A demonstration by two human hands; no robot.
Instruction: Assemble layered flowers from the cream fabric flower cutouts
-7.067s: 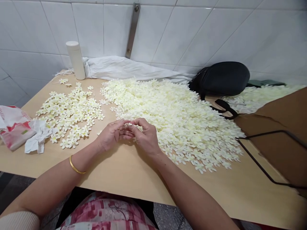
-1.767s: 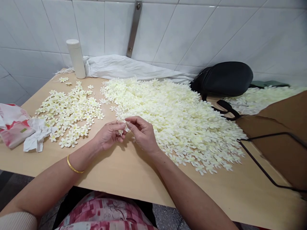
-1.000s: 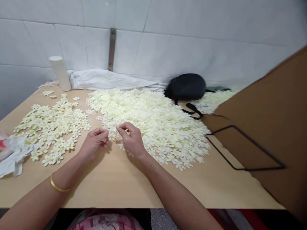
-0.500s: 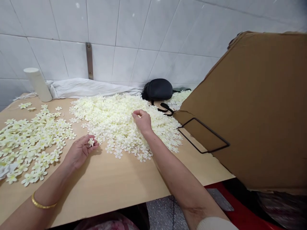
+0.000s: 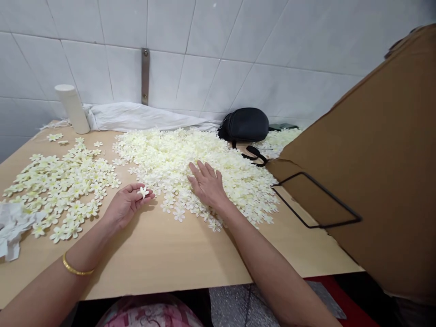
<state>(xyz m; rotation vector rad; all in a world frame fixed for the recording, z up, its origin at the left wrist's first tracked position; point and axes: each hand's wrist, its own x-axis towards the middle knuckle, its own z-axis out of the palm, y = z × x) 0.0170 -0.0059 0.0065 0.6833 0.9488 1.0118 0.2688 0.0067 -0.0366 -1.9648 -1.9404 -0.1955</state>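
Between the thumb and fingers of my left hand (image 5: 126,204) is a small white artificial flower (image 5: 143,192), held just above the table at the near left side of a big heap. My right hand (image 5: 206,184) lies palm down on that heap of pale artificial flowers (image 5: 170,150), its fingers spread and pointing away from me. Whatever is under the right palm is hidden. To the left of my left hand, a second, flatter spread of yellow-centred flowers (image 5: 68,181) covers the table.
On the wooden table (image 5: 163,259), crumpled white paper (image 5: 13,227) lies far left. A white bottle (image 5: 73,109), a white cloth (image 5: 136,116) and a black pouch (image 5: 247,124) stand along the tiled wall. Large cardboard (image 5: 381,159) with a black wire frame (image 5: 327,195) blocks the right.
My right hand has gone from a pinch over the heap to lying flat with spread fingers. My left hand still holds the flower. The view has shifted left.
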